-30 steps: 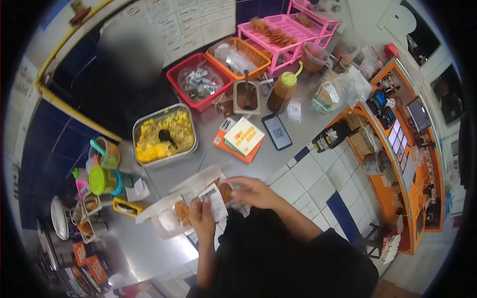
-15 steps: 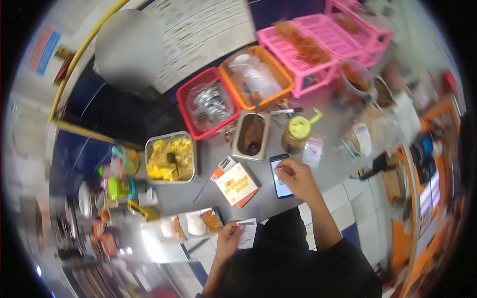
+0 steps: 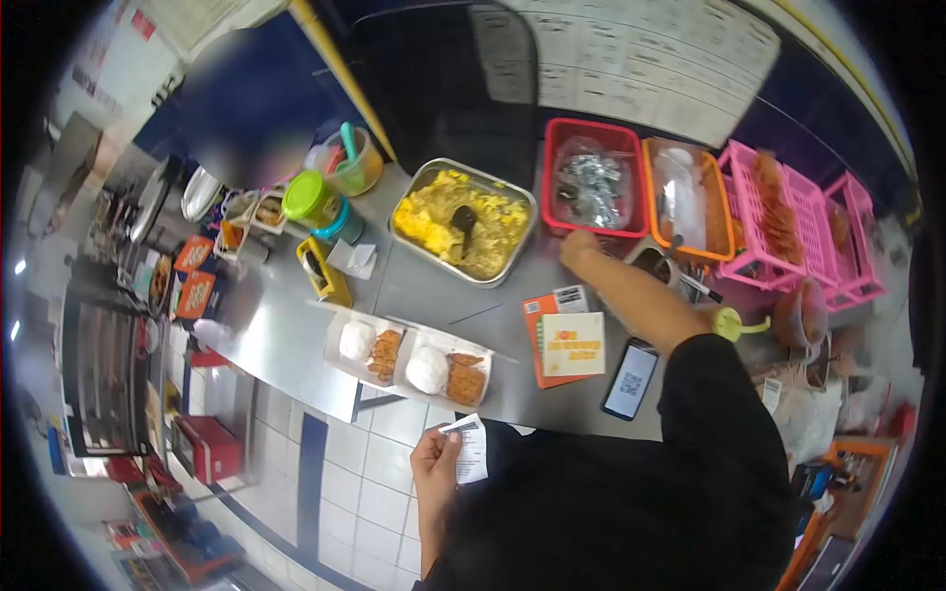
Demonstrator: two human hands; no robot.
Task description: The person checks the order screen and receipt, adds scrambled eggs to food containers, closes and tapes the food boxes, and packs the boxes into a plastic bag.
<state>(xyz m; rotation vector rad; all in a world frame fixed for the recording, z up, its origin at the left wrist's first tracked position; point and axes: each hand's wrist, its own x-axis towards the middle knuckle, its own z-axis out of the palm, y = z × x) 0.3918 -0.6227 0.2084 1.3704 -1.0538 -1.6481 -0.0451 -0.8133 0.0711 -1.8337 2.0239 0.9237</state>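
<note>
Near the bottom centre, my left hand [image 3: 436, 461] pinches a printed paper slip [image 3: 470, 449] at the counter's front edge. My right hand [image 3: 579, 246] reaches across to the front of the red basket [image 3: 558, 223], which holds small foil packets [image 3: 593, 185]; its fingers are blurred and partly hidden. Two open boxes sit side by side at the counter edge, with white rice mounds [image 3: 428, 369] and brown fried pieces [image 3: 465, 380]. Under my right forearm lie an orange card and a cream box [image 3: 573, 345]. A phone [image 3: 631, 379] showing a code lies beside them.
A metal tray [image 3: 396, 239] of yellow food stands behind the boxes. An orange basket [image 3: 731, 212], a pink rack [image 3: 746, 258] and a yellow-capped bottle [image 3: 727, 323] are at right. A green-lidded tub [image 3: 309, 199] and yellow tool [image 3: 326, 274] are at left.
My right hand has gone from the boxes, past the phone, to the red basket. My left hand keeps the slip but has moved off the boxes. The view has turned left.
</note>
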